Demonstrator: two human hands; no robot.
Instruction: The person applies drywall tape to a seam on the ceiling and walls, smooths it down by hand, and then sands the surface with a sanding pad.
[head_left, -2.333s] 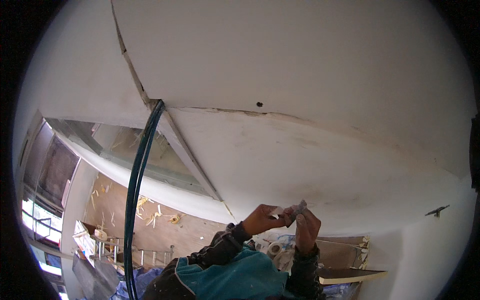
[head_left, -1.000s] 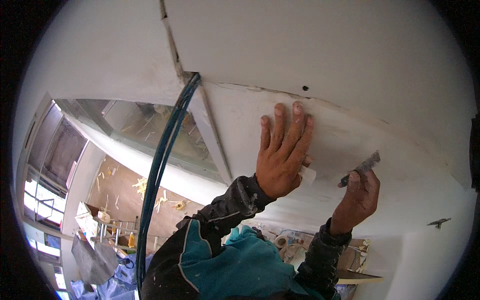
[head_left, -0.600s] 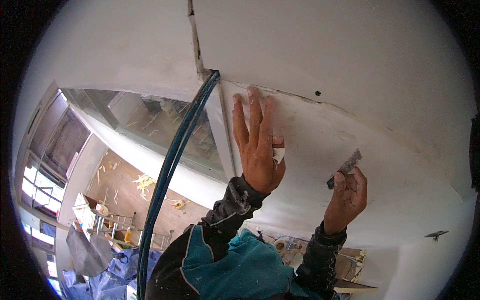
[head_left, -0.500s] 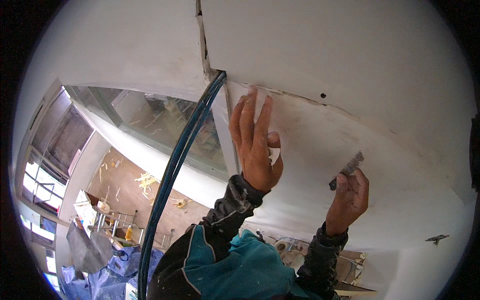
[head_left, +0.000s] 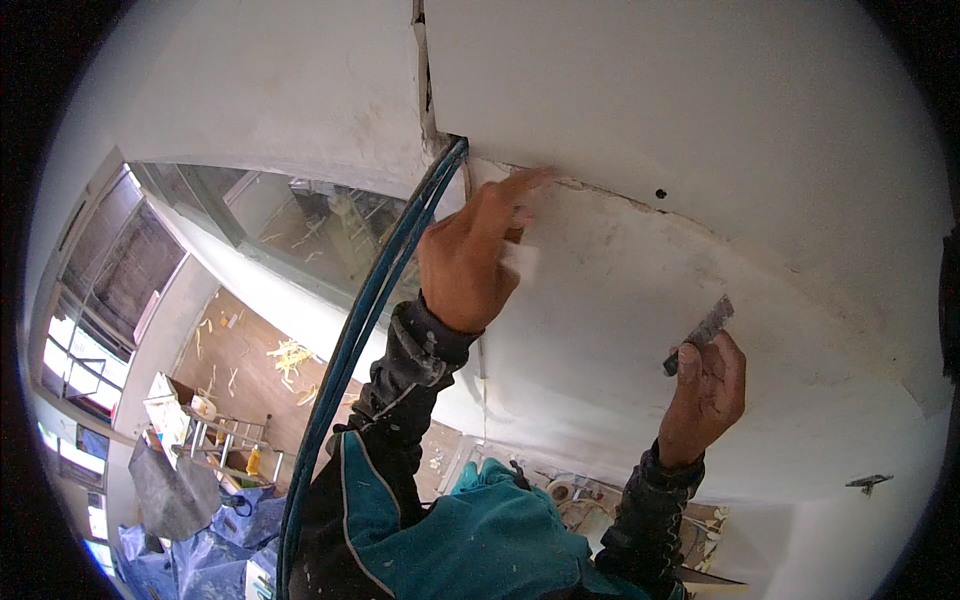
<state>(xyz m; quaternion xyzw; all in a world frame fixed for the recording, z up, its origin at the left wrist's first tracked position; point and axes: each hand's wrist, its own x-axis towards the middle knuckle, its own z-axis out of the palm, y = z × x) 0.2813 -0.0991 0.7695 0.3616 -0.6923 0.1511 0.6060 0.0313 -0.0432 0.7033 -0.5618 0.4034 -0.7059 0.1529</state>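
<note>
Grey blade, held in right fingers, open panel toward seam edge

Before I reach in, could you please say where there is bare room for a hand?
Bare white panel shows between the left hand and the grey blade in the right hand, below the cracked seam; more shows between the right hand and the dark bracket. It is crowded where the left hand appears beside the blue cables.
</note>
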